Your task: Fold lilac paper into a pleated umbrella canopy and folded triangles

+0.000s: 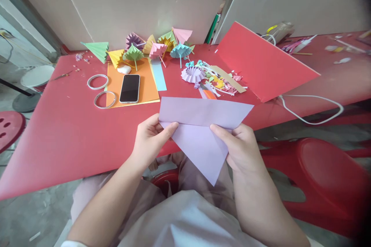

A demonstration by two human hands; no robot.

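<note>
I hold a folded lilac paper sheet [199,131] in both hands above the front edge of the red table [63,131]. My left hand [150,141] pinches its left side, thumb on top along the fold. On the right side, my right hand [239,148] grips the sheet with the fingers laid over the lower triangular flap. The flap points down toward my lap.
On the table lie a black phone [130,88] on orange paper [146,85], two tape rings [97,82] [104,99], several folded paper umbrellas [158,48], paper scraps [216,81], a tilted red board [261,61] and a white cable [313,110]. Red stools [327,177] stand beside me.
</note>
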